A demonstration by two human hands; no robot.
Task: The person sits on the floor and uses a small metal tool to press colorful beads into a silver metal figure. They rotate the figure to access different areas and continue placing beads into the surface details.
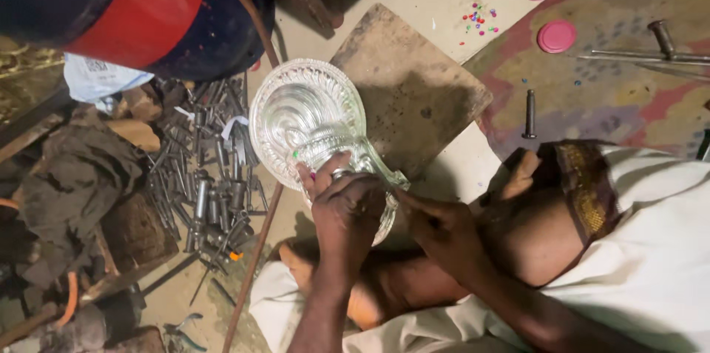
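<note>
Left hand clenched around the stem of an embossed silver stand over the lap, right hand pinching at its edge — few coloured dots set, most bare — steel punches and pink lids beyond.

Warm, dim indoor light falls from above onto a workshop floor, leaving the left side, where a heap of metal punches lies, in deep shadow. The embossed silver vessel catches the strongest glare, its ribbed rim close to blown out. Soft shadows pool under the person's hands and knee. A white cloth reads bright at right. Focus is fair at centre; the edges soften and bend slightly.
</note>
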